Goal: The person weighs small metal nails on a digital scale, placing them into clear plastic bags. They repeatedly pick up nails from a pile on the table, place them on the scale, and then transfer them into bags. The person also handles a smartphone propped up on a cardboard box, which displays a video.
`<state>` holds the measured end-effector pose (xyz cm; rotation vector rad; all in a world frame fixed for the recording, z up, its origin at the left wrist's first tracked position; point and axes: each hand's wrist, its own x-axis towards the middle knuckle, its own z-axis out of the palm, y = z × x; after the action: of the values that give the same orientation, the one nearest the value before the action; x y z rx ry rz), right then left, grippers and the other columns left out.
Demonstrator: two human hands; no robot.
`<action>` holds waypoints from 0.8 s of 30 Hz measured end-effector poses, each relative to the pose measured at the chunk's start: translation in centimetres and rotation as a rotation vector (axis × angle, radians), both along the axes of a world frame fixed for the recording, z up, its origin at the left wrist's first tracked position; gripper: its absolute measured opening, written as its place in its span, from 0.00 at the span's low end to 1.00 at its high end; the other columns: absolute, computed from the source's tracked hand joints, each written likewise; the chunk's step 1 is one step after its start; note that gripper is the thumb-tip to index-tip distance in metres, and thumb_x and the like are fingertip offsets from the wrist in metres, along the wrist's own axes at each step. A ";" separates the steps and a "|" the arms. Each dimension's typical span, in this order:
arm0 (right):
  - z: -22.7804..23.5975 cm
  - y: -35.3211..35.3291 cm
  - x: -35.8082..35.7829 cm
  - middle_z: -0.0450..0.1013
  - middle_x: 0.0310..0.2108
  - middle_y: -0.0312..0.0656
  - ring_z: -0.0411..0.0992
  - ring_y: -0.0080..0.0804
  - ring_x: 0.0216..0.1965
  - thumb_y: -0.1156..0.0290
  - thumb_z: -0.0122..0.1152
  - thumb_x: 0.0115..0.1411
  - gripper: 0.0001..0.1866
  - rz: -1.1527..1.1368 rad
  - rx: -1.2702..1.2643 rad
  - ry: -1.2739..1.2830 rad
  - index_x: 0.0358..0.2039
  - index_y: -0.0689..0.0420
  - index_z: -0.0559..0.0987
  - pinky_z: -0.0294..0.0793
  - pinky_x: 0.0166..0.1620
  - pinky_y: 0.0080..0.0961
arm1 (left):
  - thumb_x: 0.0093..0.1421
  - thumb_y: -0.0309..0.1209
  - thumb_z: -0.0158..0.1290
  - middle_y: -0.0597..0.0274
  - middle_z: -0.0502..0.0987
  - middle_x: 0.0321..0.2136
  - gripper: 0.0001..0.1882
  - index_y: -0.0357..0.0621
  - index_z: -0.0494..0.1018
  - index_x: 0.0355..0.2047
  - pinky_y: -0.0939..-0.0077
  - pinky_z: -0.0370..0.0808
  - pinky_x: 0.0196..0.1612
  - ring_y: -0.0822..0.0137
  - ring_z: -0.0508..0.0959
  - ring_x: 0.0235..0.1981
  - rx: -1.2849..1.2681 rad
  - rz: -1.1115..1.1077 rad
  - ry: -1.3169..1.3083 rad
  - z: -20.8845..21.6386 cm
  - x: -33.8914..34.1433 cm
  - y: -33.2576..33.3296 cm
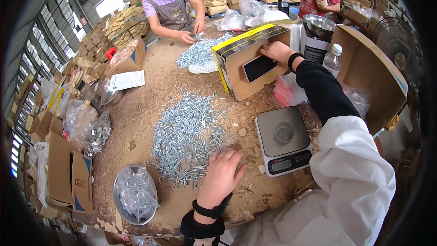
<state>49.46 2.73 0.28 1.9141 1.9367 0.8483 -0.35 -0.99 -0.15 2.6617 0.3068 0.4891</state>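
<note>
the right grip (278, 52) reaches into the cardboard box (243, 90) tipped on its side, fingers bunched at the upper edge of the black smartphone (260, 68); whether they pinch it or only touch it, i cannot tell; the phone leans at a slant against the brown inner face of the box; the left grip (221, 173) is palm down, fingers loosely parted, its tips at the near right edge of the large heap of silver screws (189, 139); no screw shows in it, though what lies under the fingers is hidden; the step seems to be handling the phone with the right while the left waits by the heap; a good way is to take the phone by its edges, bracing its lower end so that it does not slide; light pressure on the box is wise, as it could tip; the right sleeve is best held clear of the digital scale (268, 123) and the small clear cup (283, 133) on its pan; the left is best kept light, so that no screws scatter across the counter (127, 132).
</note>
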 end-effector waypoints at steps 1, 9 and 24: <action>-0.2 0.1 0.2 0.76 0.38 0.41 0.79 0.40 0.38 0.71 0.73 0.41 0.28 0.004 -0.002 -0.006 0.45 0.56 0.73 0.78 0.41 0.33 | 0.58 0.31 0.59 0.52 0.78 0.39 0.14 0.41 0.75 0.44 0.57 0.68 0.54 0.50 0.77 0.42 -0.020 -0.009 0.006 0.0 0.0 0.0; 0.3 0.4 0.2 0.76 0.35 0.45 0.79 0.44 0.32 0.70 0.70 0.44 0.22 0.020 -0.010 0.047 0.40 0.57 0.73 0.78 0.35 0.37 | 0.57 0.30 0.59 0.51 0.78 0.38 0.14 0.40 0.75 0.43 0.59 0.69 0.52 0.50 0.77 0.40 -0.024 -0.015 -0.016 -0.2 0.0 0.1; -0.2 1.2 0.2 0.77 0.37 0.46 0.79 0.44 0.35 0.72 0.75 0.39 0.29 -0.151 -0.022 0.081 0.44 0.56 0.75 0.79 0.38 0.36 | 0.58 0.30 0.59 0.52 0.79 0.41 0.14 0.40 0.75 0.43 0.59 0.69 0.54 0.51 0.77 0.44 -0.045 0.016 -0.003 0.2 -0.2 0.1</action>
<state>49.63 3.93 0.08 2.0804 1.8095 0.7149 -0.52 -0.88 0.02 2.6166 0.3343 0.4851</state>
